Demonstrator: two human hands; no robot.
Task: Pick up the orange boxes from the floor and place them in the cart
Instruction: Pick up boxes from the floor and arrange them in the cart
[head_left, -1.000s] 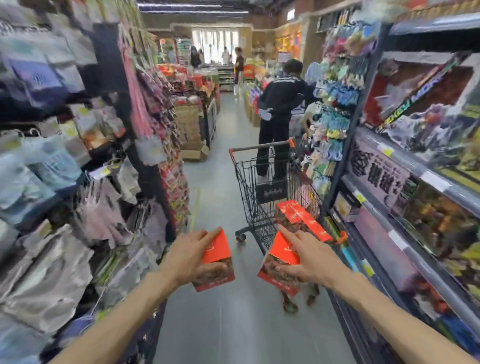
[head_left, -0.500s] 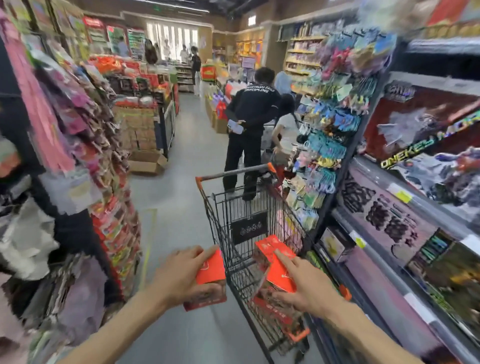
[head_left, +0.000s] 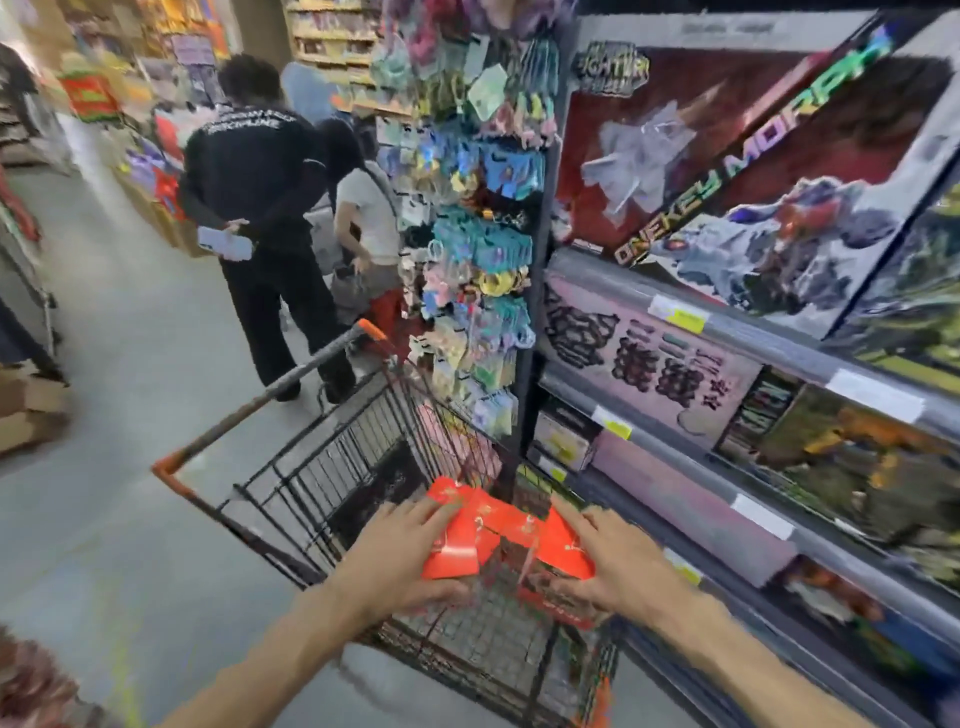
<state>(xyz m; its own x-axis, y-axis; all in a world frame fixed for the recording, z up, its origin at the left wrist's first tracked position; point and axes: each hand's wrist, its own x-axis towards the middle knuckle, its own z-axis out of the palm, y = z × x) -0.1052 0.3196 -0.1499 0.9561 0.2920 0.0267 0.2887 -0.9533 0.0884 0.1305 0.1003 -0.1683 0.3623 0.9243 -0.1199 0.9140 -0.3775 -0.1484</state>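
A grey shop floor (head_left: 119, 332) runs along the left of the aisle, where a person in a black jacket (head_left: 249, 156) stands with their back turned, next to a person in a white top (head_left: 366, 215). The black wire shopping cart (head_left: 311, 467) with orange corner trim stands against the toy shelves. Above its basket, the left hand (head_left: 400, 558) grips an orange box (head_left: 454, 545), fingers spread over the top and thumb curled underneath. Behind it, toward the cart's far end, lies another orange box (head_left: 493, 512); whether it touches the held ones is unclear. The right hand (head_left: 618, 564) clasps a third orange box (head_left: 558, 551) on its right side, fingers stretched across the top and thumb below. Both held boxes sit inside the cart's rim line, close together. A rack of hanging trinkets (head_left: 478, 234) and shelves of large toy boxes (head_left: 753, 182) fill the right.
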